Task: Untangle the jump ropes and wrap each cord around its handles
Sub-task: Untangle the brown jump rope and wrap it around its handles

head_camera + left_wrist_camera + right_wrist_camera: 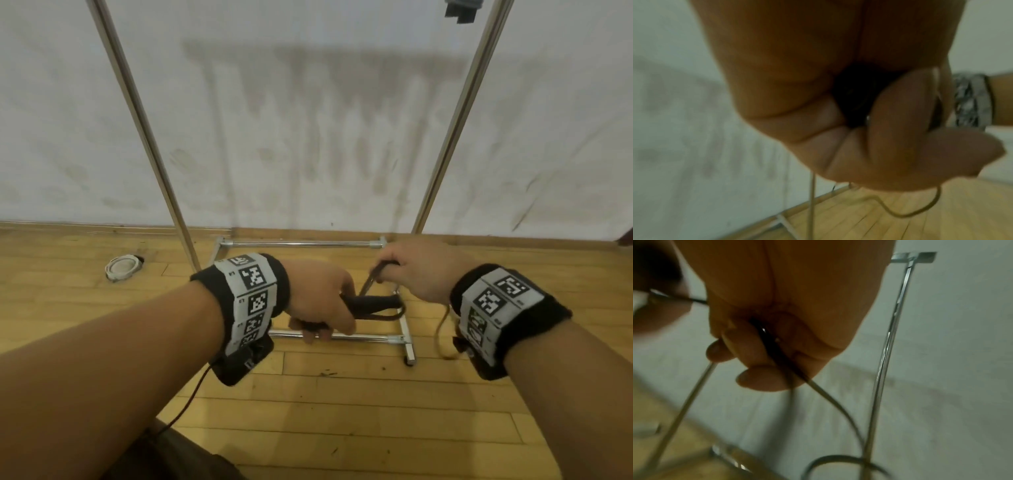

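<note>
My left hand [322, 305] grips the black jump rope handles [376, 303], which point to the right, level in front of me. In the left wrist view that fist [869, 129] is curled round the dark handle ends [855, 100]. My right hand [411, 270] is just right of the handles and grips the thin brown cord [368, 282], drawn taut and slanting down to them. The right wrist view shows the cord [777, 353] running through my curled right hand [777, 337] and trailing below in a loop [840, 460]. A loose cord end [440, 329] hangs under my right wrist.
A chrome garment rack stands ahead, its two uprights [144, 130] rising against a stained white wall and its base bars [404, 329] on the wooden floor beneath my hands. A round white floor fitting [122, 268] lies at the left. My trouser leg [178, 459] shows at the bottom.
</note>
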`<state>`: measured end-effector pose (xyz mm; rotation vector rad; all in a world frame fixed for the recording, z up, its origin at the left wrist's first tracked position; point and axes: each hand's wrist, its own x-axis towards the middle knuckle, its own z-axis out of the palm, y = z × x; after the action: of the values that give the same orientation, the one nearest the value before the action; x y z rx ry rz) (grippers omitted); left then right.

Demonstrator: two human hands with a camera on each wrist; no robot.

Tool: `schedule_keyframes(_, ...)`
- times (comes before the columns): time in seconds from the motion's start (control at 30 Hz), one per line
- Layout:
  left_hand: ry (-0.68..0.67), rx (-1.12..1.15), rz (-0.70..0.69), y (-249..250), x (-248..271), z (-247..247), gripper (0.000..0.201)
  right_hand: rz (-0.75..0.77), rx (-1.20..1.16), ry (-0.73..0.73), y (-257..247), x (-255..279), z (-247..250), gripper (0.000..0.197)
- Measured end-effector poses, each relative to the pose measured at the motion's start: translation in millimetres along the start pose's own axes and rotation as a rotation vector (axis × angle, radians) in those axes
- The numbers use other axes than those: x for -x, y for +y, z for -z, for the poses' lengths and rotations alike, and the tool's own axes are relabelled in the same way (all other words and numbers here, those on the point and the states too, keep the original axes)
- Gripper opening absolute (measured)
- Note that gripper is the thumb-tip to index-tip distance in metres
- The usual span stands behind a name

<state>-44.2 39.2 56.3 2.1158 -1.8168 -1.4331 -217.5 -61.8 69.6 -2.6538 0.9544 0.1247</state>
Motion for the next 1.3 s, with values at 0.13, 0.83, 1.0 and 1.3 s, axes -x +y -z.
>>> schedule_keyframes(0.13,0.112,-0.111,0.106,-2.2,-15.1,-3.8,0.025,0.065,0.179,0.061,-35.7,8.3,11.8,0.023)
schedule_keyframes(0.83,0.048,0.684,-0.389,-17.0,14.2,33.0,0.024,-0.045,-0.375,0.054,4.6,-0.1,-32.5,0.025)
schedule_keyframes(1.0,-0.087,-0.194,0.007,-2.8,-1.4,-7.2,0.023,-0.017,-0.057,-0.029,-8.0,-11.3,-26.6,0.028)
schedule_keyframes(1.3,0.604,0.352,0.004,-30.9,-19.4,26.1,0.015,0.036,0.138,0.28,-45.6,2.8,-9.7,0.028)
